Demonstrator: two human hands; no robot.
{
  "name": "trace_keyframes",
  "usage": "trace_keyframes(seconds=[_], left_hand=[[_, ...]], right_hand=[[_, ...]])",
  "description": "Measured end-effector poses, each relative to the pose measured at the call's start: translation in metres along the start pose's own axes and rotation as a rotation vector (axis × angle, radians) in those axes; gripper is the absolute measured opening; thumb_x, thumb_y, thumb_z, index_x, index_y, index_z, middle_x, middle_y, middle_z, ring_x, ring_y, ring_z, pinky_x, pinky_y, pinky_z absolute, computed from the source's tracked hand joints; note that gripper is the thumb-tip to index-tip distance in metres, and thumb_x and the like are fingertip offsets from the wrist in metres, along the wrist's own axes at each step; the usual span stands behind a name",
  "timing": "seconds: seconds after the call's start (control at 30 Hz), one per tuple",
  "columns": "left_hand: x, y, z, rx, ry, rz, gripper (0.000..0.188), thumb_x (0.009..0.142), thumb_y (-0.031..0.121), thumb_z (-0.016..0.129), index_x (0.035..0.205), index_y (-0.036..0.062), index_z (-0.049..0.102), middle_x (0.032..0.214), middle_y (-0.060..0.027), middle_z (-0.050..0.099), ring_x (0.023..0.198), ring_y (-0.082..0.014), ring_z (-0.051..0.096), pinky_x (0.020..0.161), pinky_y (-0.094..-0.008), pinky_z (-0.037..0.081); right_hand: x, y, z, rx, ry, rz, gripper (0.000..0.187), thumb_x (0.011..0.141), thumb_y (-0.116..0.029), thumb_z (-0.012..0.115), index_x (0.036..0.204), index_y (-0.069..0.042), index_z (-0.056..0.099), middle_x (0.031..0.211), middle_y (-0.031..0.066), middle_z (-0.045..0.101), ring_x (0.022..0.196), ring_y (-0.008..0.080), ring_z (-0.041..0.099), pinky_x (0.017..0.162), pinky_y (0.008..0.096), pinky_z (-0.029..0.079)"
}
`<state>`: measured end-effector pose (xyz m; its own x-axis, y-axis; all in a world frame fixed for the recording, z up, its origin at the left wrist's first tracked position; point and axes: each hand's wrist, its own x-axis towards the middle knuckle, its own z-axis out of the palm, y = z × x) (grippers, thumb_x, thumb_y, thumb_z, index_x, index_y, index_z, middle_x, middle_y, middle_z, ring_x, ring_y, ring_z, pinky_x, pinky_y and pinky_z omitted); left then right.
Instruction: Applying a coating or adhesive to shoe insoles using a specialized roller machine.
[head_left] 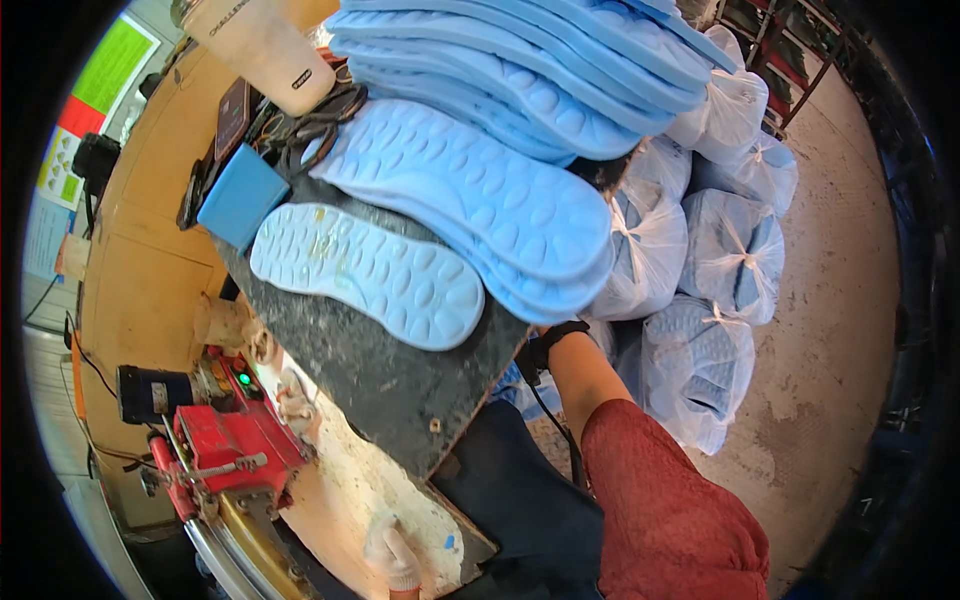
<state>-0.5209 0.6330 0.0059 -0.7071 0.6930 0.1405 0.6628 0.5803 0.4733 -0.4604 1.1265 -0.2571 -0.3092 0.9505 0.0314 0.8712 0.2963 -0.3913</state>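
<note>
My left hand (392, 556), in a pale work glove, rests low on the light worktop with its fingers partly extended and nothing visible in them. From the right, my red-sleeved arm reaches to the dark board's edge, a black band around the wrist. Only a sliver of my right hand (541, 331) shows; its fingers are hidden behind two stacked blue foam soles (480, 190). Beside these, a single paler, bumpy sole (365, 275) lies flat on the dark board (400, 400), with yellowish smears near one end. Behind them rises a tall pile of blue soles (520, 70).
A red machine (235, 450) with a green light stands at left. At the far left of the board are a blue block (243, 197), black scissors (330, 125), a phone (233, 115) and a plastic cup (265, 50). Tied clear bags (735, 250) of soles sit on the floor at right.
</note>
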Motion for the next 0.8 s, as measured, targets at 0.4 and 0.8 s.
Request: trace_keyframes(seconds=[0.4, 0.8], left_hand=[[-0.074, -0.139, 0.015, -0.088, -0.280, -0.267, 0.037, 0.102, 0.027, 0.038, 0.119, -0.0015, 0.054, 0.099, -0.0147, 0.063, 0.087, -0.0248, 0.059, 0.078, -0.0334, 0.050], [0.006, 0.009, -0.014, 0.087, -0.182, 0.106, 0.022, 0.094, 0.010, 0.046, 0.105, -0.0038, 0.060, 0.095, -0.0200, 0.062, 0.086, -0.0352, 0.059, 0.081, -0.0420, 0.049]], right_hand=[[0.028, 0.008, 0.021, -0.018, -0.089, 0.056, 0.047, 0.071, -0.018, 0.070, 0.115, -0.006, 0.057, 0.114, 0.0181, 0.056, 0.112, 0.0366, 0.052, 0.094, 0.0440, 0.043], [0.031, -0.006, 0.033, -0.005, -0.094, 0.000, 0.052, 0.069, -0.019, 0.072, 0.117, -0.006, 0.056, 0.116, 0.0188, 0.055, 0.113, 0.0372, 0.052, 0.095, 0.0441, 0.042]])
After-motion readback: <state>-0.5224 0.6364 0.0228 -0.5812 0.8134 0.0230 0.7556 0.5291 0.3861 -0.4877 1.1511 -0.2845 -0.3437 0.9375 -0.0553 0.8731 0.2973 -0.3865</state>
